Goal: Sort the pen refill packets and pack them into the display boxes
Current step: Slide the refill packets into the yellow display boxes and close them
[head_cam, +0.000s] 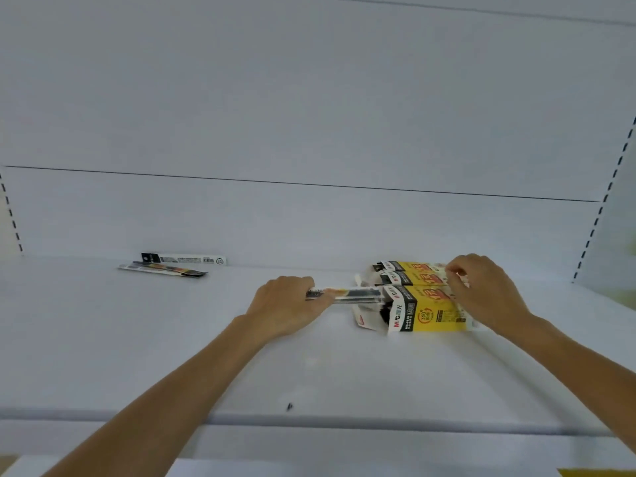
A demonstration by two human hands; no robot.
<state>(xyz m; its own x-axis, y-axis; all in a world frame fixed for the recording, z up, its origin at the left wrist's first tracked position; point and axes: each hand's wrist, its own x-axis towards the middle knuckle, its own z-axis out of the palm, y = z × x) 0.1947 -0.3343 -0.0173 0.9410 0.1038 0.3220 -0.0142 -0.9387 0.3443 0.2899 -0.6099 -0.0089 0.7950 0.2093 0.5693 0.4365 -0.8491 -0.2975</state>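
Left hand [285, 304]: fingers and thumb clamped on a slim clear pen refill packet [351, 293], whose far end sits in the open left mouth of a yellow-and-black cardboard display box [426, 313]. Right hand [481, 287]: fingers curled over the box's right end. The box lies on a white shelf [309, 366], with matching boxes [413, 270] just behind. Two loose refill packets [165, 269] lie well apart, rear left.

looks like a shop

white retail shelf [309, 356], slotted uprights [599, 215] at the sides, yellow display boxes [426, 309] stocked.
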